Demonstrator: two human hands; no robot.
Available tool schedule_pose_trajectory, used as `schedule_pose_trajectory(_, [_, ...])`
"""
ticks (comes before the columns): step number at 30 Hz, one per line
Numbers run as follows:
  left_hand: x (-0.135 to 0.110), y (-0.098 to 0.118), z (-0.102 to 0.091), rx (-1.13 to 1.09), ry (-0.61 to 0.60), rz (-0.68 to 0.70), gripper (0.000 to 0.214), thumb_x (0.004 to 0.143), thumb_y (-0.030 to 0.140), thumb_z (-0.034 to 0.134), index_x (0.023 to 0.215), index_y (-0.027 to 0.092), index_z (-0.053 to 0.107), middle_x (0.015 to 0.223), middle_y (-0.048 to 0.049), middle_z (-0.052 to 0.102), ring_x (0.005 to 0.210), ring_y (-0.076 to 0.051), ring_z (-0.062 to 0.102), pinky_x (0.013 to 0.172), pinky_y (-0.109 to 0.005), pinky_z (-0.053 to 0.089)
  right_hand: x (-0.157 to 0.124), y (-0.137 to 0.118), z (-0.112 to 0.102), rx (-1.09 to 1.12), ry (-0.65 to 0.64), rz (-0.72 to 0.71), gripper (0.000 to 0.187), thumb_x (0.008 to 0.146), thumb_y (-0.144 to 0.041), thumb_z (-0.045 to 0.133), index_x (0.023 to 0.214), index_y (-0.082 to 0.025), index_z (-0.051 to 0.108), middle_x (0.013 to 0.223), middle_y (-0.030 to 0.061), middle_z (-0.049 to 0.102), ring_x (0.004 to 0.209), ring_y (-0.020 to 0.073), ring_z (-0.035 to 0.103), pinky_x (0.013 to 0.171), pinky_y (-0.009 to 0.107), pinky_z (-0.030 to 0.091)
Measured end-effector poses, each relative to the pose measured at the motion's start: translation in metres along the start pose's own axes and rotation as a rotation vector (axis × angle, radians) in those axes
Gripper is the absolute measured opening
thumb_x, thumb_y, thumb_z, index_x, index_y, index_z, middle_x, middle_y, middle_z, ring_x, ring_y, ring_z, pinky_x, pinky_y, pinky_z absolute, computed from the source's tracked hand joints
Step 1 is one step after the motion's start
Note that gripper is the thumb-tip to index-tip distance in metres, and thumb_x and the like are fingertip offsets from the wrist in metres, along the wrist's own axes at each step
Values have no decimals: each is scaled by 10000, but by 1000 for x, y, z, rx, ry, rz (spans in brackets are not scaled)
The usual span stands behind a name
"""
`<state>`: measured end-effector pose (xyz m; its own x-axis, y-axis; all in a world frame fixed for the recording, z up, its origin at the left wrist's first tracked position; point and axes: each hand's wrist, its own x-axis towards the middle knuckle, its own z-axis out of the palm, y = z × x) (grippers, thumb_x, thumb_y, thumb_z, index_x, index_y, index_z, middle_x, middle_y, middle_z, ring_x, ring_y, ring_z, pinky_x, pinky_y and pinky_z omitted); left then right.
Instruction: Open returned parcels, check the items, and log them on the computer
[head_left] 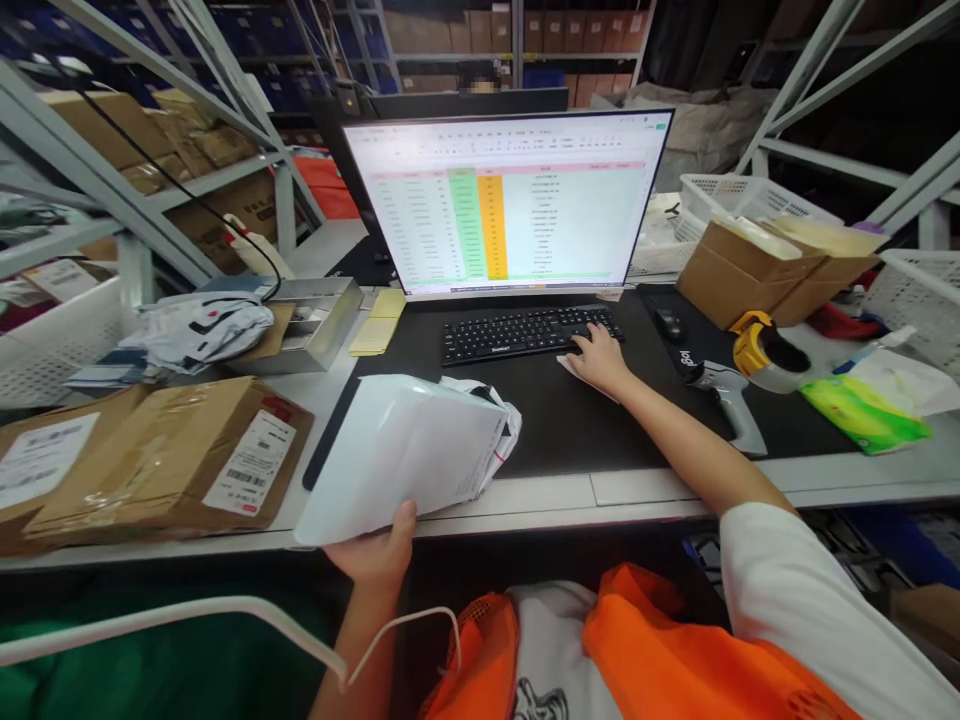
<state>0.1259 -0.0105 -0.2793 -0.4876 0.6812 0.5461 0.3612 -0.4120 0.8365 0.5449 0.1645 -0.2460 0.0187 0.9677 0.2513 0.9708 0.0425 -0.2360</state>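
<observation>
Metal shelving stacked with cartons and bins runs across the background at twelve o'clock. In front of it stands a lit monitor with a spreadsheet of green and orange columns, taking the middle of my view as the clock's centre. Below the screen lies a black keyboard on a black desk mat.

At seven o'clock my left hand pinches the near edge of a flat white packet, thumb on top and fingers hidden beneath. The packet tilts over the mat's edge, and a crumpled plastic mailer shows past its far side; I cannot tell whether I grip both together.

At three o'clock my right hand rests over the keyboard's right end, fingers loosely spread. A pale slip pokes out under the palm; whether I am gripping it I cannot tell.

Farther out toward three o'clock are a mouse, a grey handheld scanner, a yellow tape dispenser and a green packet. Between eight and nine o'clock sits a taped, labelled cardboard box, with yellow notes between nine and ten.
</observation>
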Motion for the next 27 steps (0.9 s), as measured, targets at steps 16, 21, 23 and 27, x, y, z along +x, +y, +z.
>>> schedule_pose_trajectory(16, [30, 25, 6, -426, 156, -505, 610, 605, 466, 876, 1109, 177, 689, 988, -83, 776, 1003, -260, 733, 1003, -404, 572, -37, -77, -1, 531, -195, -581, 604, 995, -505, 517, 1533, -230, 513, 1569, 136, 501, 1458, 319, 459, 1229, 551, 362])
schedule_pose_trajectory(21, [22, 51, -10, -676, 287, -607, 566, 536, 413, 919, 978, 153, 680, 906, -83, 777, 995, -311, 747, 957, -434, 594, -84, -110, 21, 484, -368, -792, 354, 976, -473, 541, 1172, -256, 739, 1309, 143, 668, 1197, 349, 658, 1035, 546, 554])
schedule_pose_trajectory(23, [21, 60, -44, -672, 356, -535, 562, 538, 410, 935, 964, 150, 675, 902, -89, 775, 1007, -328, 748, 948, -450, 599, -89, -107, 29, 395, -321, -811, 327, 978, -467, 504, 1045, -264, 750, 1204, 149, 691, 1065, 363, 693, 926, 551, 591])
schedule_pose_trajectory(27, [18, 75, -172, -398, 712, -212, 579, 549, 461, 942, 959, 160, 664, 941, -65, 774, 1077, -304, 733, 981, -425, 587, -73, -80, 47, 336, -216, -842, 332, 957, -513, 463, 915, -303, 716, 1042, 147, 704, 933, 405, 701, 781, 589, 585])
